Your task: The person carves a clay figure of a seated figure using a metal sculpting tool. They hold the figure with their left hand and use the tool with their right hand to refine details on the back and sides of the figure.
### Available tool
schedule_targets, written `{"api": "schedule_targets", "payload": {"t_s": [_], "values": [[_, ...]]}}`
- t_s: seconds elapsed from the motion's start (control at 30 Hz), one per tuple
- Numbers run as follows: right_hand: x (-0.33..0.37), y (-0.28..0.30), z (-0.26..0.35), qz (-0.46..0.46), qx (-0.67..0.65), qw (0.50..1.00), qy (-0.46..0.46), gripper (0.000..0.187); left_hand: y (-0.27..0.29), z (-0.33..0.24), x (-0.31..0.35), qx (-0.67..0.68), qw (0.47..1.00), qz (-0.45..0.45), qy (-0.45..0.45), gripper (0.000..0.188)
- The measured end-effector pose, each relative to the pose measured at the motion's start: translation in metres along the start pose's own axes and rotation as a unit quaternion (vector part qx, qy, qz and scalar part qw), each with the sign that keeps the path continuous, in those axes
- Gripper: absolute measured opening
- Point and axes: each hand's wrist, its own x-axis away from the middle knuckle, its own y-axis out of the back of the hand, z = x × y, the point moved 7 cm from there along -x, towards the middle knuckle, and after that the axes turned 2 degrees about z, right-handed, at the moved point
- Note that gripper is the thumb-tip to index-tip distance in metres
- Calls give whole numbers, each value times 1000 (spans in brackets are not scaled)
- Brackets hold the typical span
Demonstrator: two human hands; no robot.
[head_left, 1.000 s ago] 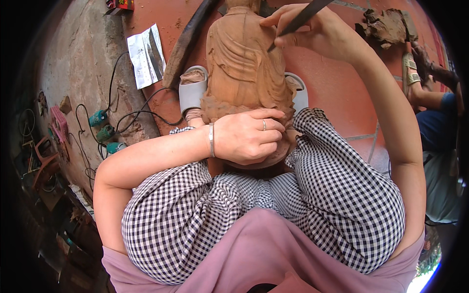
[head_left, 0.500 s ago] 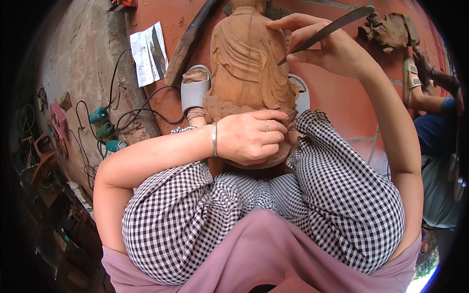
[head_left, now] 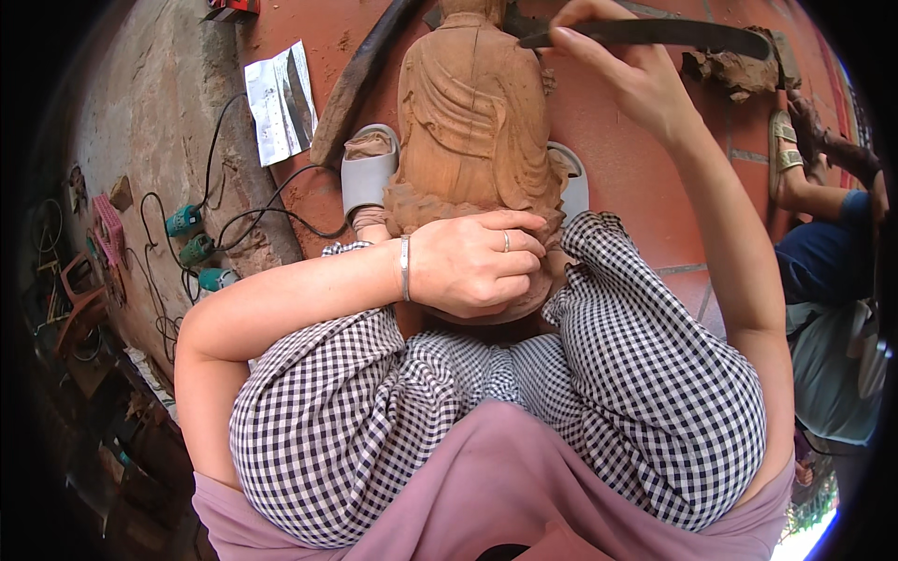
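A carved brown wooden statue (head_left: pixel 458 117) with draped robe folds lies between my legs, its rough base toward me and its head at the top edge of the view. My left hand (head_left: pixel 477 264), with a ring and a bracelet, is curled over the statue's base; its fingertips are partly hidden. By the statue's right shoulder, my right hand (head_left: pixel 629 70) pinches a long, dark, flat metal tool (head_left: pixel 692 34), slightly curved and rounded at its outer end. The tool's pointed tip is at the shoulder; whether it touches I cannot tell.
Green power tools (head_left: pixel 196 249) with black cables lie at left, near a silvery-white sheet (head_left: pixel 281 103). A dark wooden beam (head_left: pixel 360 84) lies beside the statue. A rough wood chunk (head_left: pixel 734 75) is at upper right; another person's sandalled foot (head_left: pixel 786 140) is at far right.
My right hand has moved up along the statue's right side, from its flank to the shoulder. The tool has swung from slanted to nearly level. My left hand keeps its place on the base.
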Motion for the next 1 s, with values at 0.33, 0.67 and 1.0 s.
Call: {"api": "schedule_targets", "payload": {"t_s": [0.33,0.67,1.0], "values": [[77,-47,3,-141,86,986,12,20,33,32,-8,110,949,-163,247,36],[63,-51,27,-129,281,934,180,13,30,37,-3,90,941,-163,282,31],[55,-51,34,-106,324,916,210,13,35,36,-5,60,940,-187,281,12]]}}
